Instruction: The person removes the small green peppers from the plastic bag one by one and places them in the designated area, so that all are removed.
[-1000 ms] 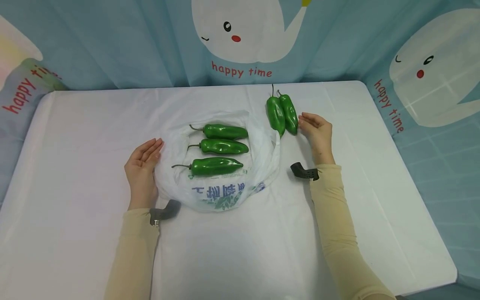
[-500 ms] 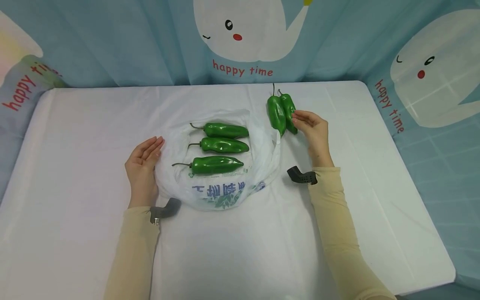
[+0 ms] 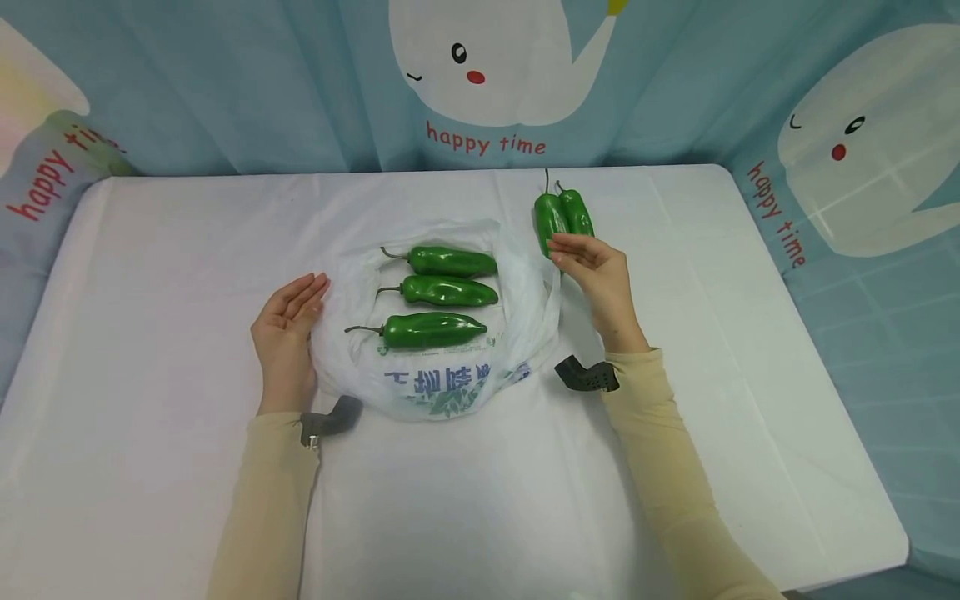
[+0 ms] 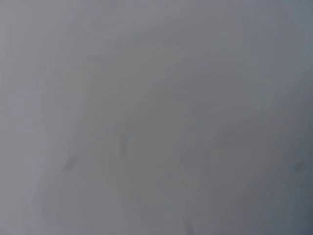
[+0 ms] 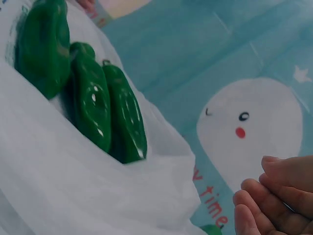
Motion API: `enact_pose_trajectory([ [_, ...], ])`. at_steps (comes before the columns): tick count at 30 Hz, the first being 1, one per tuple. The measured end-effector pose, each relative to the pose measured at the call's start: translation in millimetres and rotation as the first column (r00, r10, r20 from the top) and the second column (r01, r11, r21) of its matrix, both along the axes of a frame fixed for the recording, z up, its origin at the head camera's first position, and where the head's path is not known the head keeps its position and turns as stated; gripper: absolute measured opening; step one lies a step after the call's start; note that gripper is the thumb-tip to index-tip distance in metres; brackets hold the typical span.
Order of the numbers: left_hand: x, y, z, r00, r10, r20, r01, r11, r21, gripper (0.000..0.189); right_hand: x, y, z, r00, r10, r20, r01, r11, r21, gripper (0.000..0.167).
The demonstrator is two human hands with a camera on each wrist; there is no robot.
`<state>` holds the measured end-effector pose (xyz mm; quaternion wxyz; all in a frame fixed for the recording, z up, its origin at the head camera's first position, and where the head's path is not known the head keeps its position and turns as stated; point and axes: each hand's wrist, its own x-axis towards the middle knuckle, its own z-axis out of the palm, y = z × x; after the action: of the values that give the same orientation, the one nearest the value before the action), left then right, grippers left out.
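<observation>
In the head view, a thin white plastic bag [image 3: 450,407] with blue print lies on the table with its mouth spread wide. Three long green peppers [image 3: 433,330] lie inside it, stems pointing left. My left hand [image 3: 283,333] rests at the bag's left edge, fingers together and slightly bent. Two more green peppers [image 3: 550,215] lie side by side past the bag's upper right. My right hand [image 3: 596,279] is over their lower ends, partly hiding them. The right wrist view shows its loosely bent fingers [image 5: 264,203] with nothing between them.
A white cloth covers the table [image 3: 420,517]. Behind it hangs a blue curtain [image 3: 262,92] printed with white whales. A small black wrist camera [image 3: 588,375] sits on the right sleeve. The left wrist view is only a grey blur.
My right hand has moved left and toward me, from beside the two outer peppers to over their lower ends. My left hand, the bag and the peppers have stayed in place.
</observation>
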<state>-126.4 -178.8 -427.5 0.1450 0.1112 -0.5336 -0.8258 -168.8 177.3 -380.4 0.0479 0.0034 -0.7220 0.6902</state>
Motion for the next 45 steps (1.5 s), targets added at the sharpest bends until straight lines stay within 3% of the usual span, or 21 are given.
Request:
enact_pose_trajectory([
  [5,-0.2,-0.4,0.0,1.0,0.0,0.004,0.0,1.0,-0.002,0.032,7.6,-13,1.1,0.998,0.067,-0.008,-0.067,0.996,0.052,0.03],
  [13,0.3,-0.5,-1.1,1.0,-0.002,-0.001,0.002,1.0,-0.011,0.032,15.4,-30,1.3,0.987,0.161,0.014,-0.162,0.986,0.035,0.029],
  [37,0.4,0.7,1.2,1.0,-0.002,-0.003,0.002,1.0,-0.004,0.031,26.3,-55,-4.9,0.953,0.299,0.058,-0.303,0.949,0.084,0.028],
  [45,0.6,0.2,0.8,1.0,-0.015,-0.011,0.015,1.0,-0.01,0.032,29.6,-63,-8.4,0.934,0.355,0.036,-0.356,0.933,0.058,0.026],
])
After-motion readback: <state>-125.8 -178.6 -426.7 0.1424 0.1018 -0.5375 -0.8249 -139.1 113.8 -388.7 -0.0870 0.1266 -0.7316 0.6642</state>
